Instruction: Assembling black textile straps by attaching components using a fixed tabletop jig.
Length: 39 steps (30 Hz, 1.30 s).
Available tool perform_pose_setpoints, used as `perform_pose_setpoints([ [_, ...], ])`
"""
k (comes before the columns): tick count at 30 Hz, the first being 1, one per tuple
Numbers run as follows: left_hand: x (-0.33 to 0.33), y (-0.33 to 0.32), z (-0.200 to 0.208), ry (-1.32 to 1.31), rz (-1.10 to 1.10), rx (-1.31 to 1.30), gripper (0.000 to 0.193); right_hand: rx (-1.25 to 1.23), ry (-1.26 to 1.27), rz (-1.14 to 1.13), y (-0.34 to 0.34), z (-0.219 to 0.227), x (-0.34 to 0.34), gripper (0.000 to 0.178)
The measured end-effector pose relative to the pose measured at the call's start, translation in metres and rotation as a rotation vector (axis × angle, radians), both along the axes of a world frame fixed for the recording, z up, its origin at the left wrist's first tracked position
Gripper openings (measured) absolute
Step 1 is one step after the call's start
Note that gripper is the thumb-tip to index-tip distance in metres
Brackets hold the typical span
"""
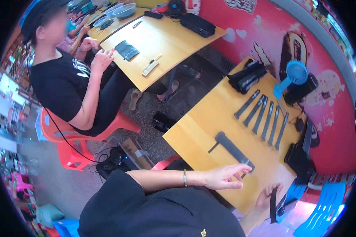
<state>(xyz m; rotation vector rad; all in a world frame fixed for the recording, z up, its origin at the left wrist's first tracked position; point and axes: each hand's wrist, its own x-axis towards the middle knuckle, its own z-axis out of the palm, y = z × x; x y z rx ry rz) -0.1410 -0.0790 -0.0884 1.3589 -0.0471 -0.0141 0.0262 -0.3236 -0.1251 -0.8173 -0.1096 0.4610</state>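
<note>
My left hand (227,176), with a metal bangle at the wrist, reaches over the near part of the yellow wooden table (194,122). Its fingers are stretched out and hold nothing, close to the near end of a wide flat black strap (231,148). A thin dark strip (214,147) sticks out beside that strap's far end. At the table's near right edge, my right hand (267,196) has its fingers closed on a narrow black strip (273,205) that hangs down. Several black straps (262,118) lie side by side farther off, towards the right.
A pile of black pieces (247,76) and a blue fan (294,76) stand at the table's far side. Black items (298,160) rest at its right edge, near a blue chair (324,209). Another person (63,79) sits on a red chair (53,126) at a second table (170,43).
</note>
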Motion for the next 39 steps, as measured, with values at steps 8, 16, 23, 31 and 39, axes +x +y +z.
perform_pose_setpoints([
  [8, -0.015, 0.001, 0.003, 0.045, 0.007, -0.291, 0.078, -0.658, -0.581, -0.247, 0.043, 0.047, -0.038, 0.007],
  [16, -0.031, 0.02, -0.021, 0.227, 0.179, 0.04, 0.017, -0.713, -0.438, -0.146, 0.022, 0.023, -0.066, 0.008],
  [23, -0.026, 0.054, -0.036, 0.239, 0.464, -0.056, 0.016, -0.893, -0.339, 0.118, 0.041, 0.014, -0.059, 0.008],
  [31, -0.018, 0.076, -0.048, 0.318, 0.582, 0.001, 0.018, -0.851, -0.227, 0.147, 0.058, -0.003, -0.047, 0.01],
  [39, -0.01, 0.08, -0.048, 0.34, 0.634, 0.131, 0.018, -0.829, -0.197, 0.105, 0.063, -0.009, -0.036, 0.01],
])
